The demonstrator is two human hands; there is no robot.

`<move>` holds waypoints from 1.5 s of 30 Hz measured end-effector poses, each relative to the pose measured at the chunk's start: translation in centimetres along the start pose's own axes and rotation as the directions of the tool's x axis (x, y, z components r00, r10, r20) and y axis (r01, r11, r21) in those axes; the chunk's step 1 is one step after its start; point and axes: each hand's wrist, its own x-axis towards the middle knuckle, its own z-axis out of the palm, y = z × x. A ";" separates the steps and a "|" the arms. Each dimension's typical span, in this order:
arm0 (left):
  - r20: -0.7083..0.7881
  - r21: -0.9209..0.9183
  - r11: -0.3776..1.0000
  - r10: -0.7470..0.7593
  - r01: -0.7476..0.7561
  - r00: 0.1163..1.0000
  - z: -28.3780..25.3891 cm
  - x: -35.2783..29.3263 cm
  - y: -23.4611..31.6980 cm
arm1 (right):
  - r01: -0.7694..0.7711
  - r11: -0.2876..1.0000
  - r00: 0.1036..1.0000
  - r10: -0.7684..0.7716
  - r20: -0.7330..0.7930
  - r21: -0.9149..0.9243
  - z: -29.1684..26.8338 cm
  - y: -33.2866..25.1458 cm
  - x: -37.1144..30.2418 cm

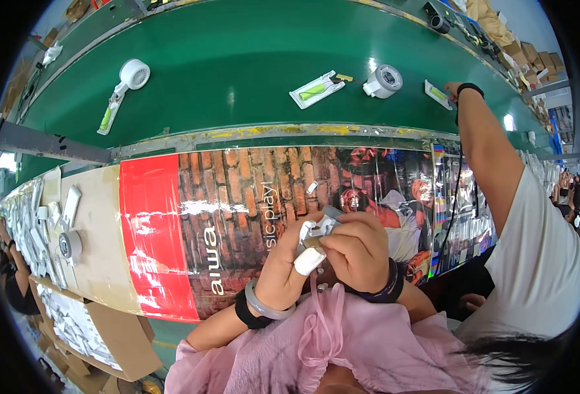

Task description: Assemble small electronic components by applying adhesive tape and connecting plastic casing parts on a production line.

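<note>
Our pink top (408, 328) spreads just below our left hand (285, 256) and right hand (361, 253), which together grip a white-and-grey plastic piece (310, 261) over the desk (159, 243). Beyond them, leftward, a white fan (134, 73) lies on the green surface (224, 46).

Left hand (281, 266) and right hand (362, 253) around a white plastic piece (310, 261) — white fan (134, 74) beyond, on a green surface (231, 52)

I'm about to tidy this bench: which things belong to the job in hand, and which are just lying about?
Job in hand:
white and grey plastic parts, in the fingers of the left hand and right hand

Apparently lying about:
small white piece on the printed sheet
grey-and-white round unit
open cardboard box
</note>
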 end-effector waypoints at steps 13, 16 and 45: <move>-0.079 0.006 0.999 -0.031 0.032 0.996 0.7 -0.6 -0.6 | 0.035 0.999 0.999 -0.036 -0.040 -0.038 0.1 -0.3 -0.4; -0.058 0.034 0.999 -0.003 0.005 0.998 0.6 -0.5 -0.5 | 0.045 0.998 0.998 -0.046 -0.038 -0.035 0.1 -0.2 -0.3; -0.115 -0.010 0.999 0.047 -0.049 0.992 0.9 -0.8 -1.6 | 0.033 0.997 0.999 -0.031 0.022 -0.073 0.2 -0.4 -1.1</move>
